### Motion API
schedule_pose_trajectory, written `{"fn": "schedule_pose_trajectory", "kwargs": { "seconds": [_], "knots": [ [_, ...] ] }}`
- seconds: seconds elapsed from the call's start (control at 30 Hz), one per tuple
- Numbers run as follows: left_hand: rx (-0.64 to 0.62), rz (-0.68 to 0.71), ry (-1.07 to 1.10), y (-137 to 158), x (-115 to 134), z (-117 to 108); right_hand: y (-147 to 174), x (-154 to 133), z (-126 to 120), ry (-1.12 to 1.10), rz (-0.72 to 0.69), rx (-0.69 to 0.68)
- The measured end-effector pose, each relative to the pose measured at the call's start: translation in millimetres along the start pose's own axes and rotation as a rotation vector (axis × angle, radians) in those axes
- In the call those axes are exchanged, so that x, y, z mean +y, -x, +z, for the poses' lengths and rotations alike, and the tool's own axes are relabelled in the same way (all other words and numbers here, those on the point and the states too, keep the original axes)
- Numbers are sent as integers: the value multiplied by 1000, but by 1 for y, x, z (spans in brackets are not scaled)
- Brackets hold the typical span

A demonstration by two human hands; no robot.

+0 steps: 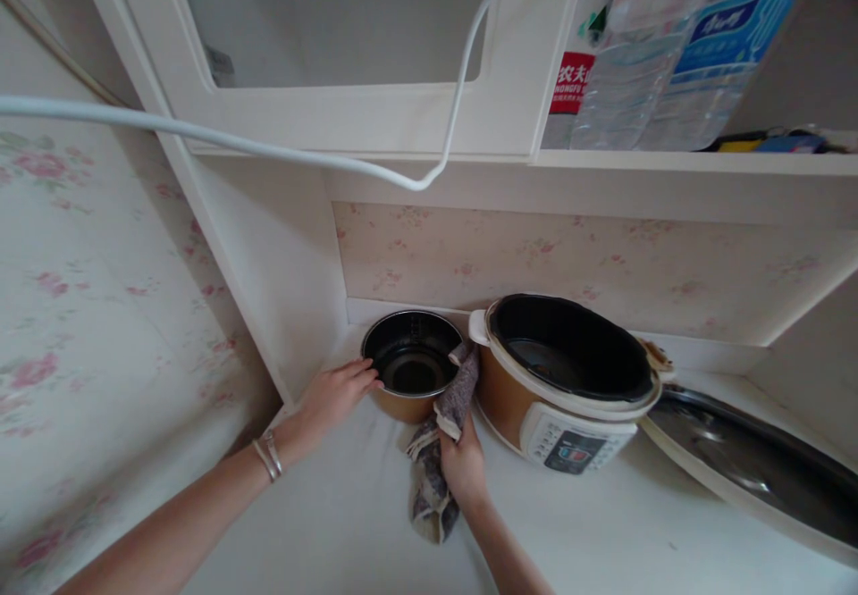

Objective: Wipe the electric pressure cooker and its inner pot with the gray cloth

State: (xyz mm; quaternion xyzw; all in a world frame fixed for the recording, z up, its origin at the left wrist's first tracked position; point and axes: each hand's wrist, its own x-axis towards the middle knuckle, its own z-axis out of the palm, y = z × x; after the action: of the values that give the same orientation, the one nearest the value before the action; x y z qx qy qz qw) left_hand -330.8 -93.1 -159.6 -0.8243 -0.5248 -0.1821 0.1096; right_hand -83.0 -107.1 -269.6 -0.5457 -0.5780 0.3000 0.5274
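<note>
A rice cooker's inner pot (402, 406), dark inside and gold outside, stands on the white counter near the left side panel. My left hand (341, 387) rests its outstretched fingers on the pot's left rim. In my right hand (464, 463) is a grey-brown patterned cloth (433, 485). Its upper end lies over the pot's right rim, and the rest hangs below my fingers. Just right of the cloth stands the gold and white cooker body (509, 389), its top uncovered, with a control panel in front.
The cooker's large lid (757, 461) lies tilted at the right. Overhead, a white cabinet door (368, 117) and a shelf with plastic bottles (617, 86) limit height. A white cable (301, 155) hangs across the upper view. Floral wallpaper covers the walls.
</note>
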Motion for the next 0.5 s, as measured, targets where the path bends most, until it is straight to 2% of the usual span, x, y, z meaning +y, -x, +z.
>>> {"fn": "schedule_pose_trajectory", "kwargs": {
  "seconds": [0.1, 0.2, 0.27, 0.4, 0.5],
  "knots": [
    [55, 25, -17, 12, 40, 0, 1, -1, -3, -25, 20, -22],
    [55, 208, 66, 16, 51, -6, 0, -2, -6, -40, 36, -15],
    [50, 272, 105, 10, 36, -11, -1, -3, -6, -49, 42, -20],
    [33, 119, 72, -14, -20, -12, -1, -3, -5, -37, 66, -30],
    [-29, 112, 37, -21, -47, 0, -1, -2, -7, -30, 58, -35]
  ]
}}
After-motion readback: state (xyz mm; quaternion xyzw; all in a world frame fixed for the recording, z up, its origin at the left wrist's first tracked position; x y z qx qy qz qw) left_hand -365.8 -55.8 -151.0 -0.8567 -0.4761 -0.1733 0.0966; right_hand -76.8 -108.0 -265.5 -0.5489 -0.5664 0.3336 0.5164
